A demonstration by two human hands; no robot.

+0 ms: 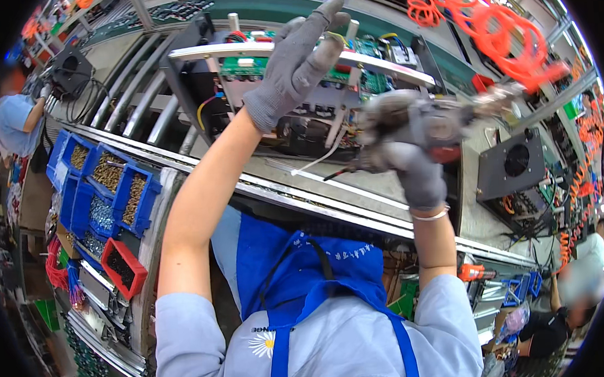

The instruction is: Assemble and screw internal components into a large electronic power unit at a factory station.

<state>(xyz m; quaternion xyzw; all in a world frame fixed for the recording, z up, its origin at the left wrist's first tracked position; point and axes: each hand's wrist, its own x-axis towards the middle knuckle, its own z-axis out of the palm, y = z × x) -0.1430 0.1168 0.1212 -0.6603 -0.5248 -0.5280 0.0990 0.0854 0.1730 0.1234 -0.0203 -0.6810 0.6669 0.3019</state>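
A: What are the 2 hands doing?
B: The left hand [296, 73], in a grey glove, lies across the pale metal bar [395, 70] of an open dark case [191, 99]. Its grip is apart, fingers stretched out. The right hand [410, 161], gloved too, has its grip clamped around an air tool [442, 125], blurred here.
A: Where is the case?
B: On the counter [470, 200], straight ahead of the person, with green circuit boards [244, 67] inside.
A: Anything in the way?
B: The left hand and forearm cover some of the boards and bar, and the right hand and tool hide the case's right end. A white cable [321, 161] hangs at its front. Red coiled hose [503, 45] loops above the tool.
A: And around it?
B: 2 black fan units, 1 on the far left [70, 72] and 1 on the right [512, 164]. Metal rollers [161, 119] run left of the case. Nearer, there are blue bins [153, 196] of small metal parts and 1 red bin [137, 282] of black pieces. A co-worker [18, 121] is at the far left.
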